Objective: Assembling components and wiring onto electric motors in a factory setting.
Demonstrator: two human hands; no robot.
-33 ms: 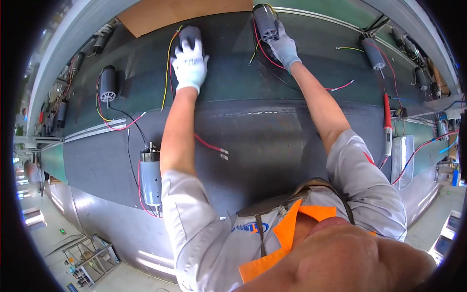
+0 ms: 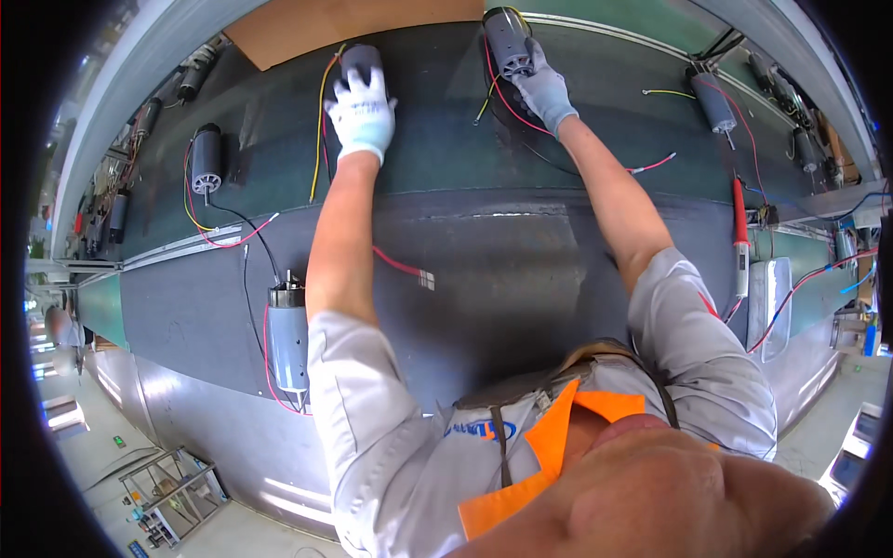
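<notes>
Both my hands wear white gloves with grey fingertips. At the far middle-left, my left hand (image 2: 361, 116) has its fingers over the near end of a grey cylindrical electric motor (image 2: 360, 58). Yellow and red wires (image 2: 323, 130) trail from that motor toward me. Farther right, my right hand (image 2: 543, 91) grips the near end of a second grey motor (image 2: 508, 45), whose red, black and yellow-green leads lie on the dark surface. The right thumb is partly hidden against the motor.
Another motor (image 2: 206, 160) lies at left, and one stands nearer me (image 2: 289, 339) beside my left forearm. At right are a further motor (image 2: 714, 102) and a red-handled tool (image 2: 740, 223). A brown cardboard sheet (image 2: 335, 28) lies at the far edge. Red wire ends (image 2: 426, 278) rest near the middle.
My left hand has shifted slightly away from me over its motor, and the red wire ends near the middle have moved a little. The right hand stays on its motor.
</notes>
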